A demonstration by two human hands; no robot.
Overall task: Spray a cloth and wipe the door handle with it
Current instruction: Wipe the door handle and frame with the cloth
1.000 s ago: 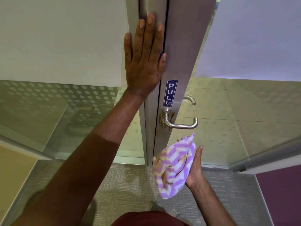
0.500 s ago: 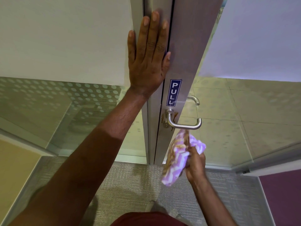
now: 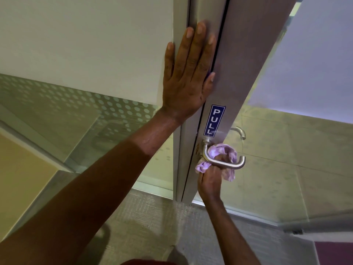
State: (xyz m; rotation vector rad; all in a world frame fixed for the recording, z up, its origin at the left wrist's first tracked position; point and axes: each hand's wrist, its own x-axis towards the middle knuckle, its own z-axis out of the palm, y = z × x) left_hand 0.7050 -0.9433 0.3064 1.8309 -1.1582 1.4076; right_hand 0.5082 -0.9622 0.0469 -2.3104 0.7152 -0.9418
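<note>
Left hand (image 3: 188,77) flat, fingers spread, pressed against grey metal door edge (image 3: 235,73). Right hand (image 3: 210,180) clenched around crumpled purple-and-white cloth (image 3: 221,152), pressing it behind curved brushed-steel door handle (image 3: 223,163), beneath blue PULL sticker (image 3: 214,120).

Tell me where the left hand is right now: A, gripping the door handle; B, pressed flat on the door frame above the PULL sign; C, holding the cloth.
B: the left hand lies open and flat on the door frame, above the PULL sign.
</note>
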